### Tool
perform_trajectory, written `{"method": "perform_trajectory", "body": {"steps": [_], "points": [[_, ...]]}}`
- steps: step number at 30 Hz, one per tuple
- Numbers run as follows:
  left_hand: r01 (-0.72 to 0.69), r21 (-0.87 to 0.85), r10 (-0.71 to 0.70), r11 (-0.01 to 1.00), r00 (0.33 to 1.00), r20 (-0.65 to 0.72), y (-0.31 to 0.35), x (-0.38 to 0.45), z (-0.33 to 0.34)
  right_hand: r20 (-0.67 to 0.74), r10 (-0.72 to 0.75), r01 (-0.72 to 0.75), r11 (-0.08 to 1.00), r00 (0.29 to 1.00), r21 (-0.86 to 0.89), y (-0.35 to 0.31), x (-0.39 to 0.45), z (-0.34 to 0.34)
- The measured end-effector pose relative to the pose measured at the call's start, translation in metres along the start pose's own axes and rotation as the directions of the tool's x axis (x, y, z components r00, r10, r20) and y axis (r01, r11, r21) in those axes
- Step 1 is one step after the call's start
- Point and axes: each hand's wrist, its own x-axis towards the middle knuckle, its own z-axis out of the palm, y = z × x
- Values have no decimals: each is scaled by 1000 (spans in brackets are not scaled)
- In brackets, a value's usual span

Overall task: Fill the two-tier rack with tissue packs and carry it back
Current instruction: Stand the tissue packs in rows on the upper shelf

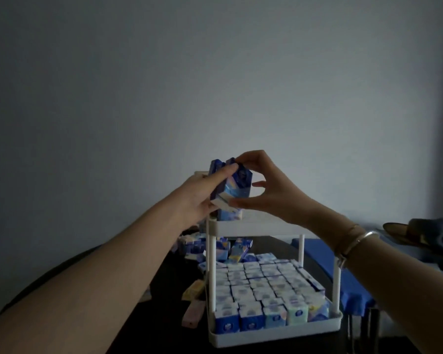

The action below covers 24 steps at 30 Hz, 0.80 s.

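No brand or lettering can be read on the blue-and-white wrappers in this dim light. My left hand grips a cluster of tissue packs from the left, fingers curled over their tops, while my right hand pinches the same cluster, thumb under its lower edge and fingertips on its top. I hold the packs just above the far left corner of the upper tier of the white two-tier rack, where another pack already stands. The lower tier is packed with upright tissue packs in tight rows. The rack stands on a dark worktop, with loose packs heaped behind it on the left and a few pale ones lying near its left side. Bracelets circle my right wrist. A blue cloth lies at right, and a bare grey wall fills the background.
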Motion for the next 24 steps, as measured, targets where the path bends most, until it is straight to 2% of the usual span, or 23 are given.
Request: {"method": "perform_trajectory", "body": {"steps": [2,4,7,9,11,14,20,24], "points": [[-17,108,23,994,998,-54,6,20,2,32,9,-10,999,999,42,11,12,-7],[-53,230,73,972,994,-80,9,41,4,91,131,-150,956,987,250,24,24,-17],[-124,359,165,925,982,-86,9,71,5,212,360,-414,712,909,568,51,44,-32],[-157,375,193,914,979,-58,5,89,7,279,387,-470,599,879,649,71,56,-36],[-172,401,186,900,983,3,-3,106,7,285,370,-458,573,884,679,88,66,-34],[-135,479,123,867,991,56,-14,126,4,277,411,-488,618,869,616,114,81,-28],[22,516,40,857,993,-109,-43,162,-19,230,625,-666,692,746,280,164,100,-12],[152,554,-92,818,987,-134,-60,177,-15,237,668,-709,667,705,228,188,99,7]]}}
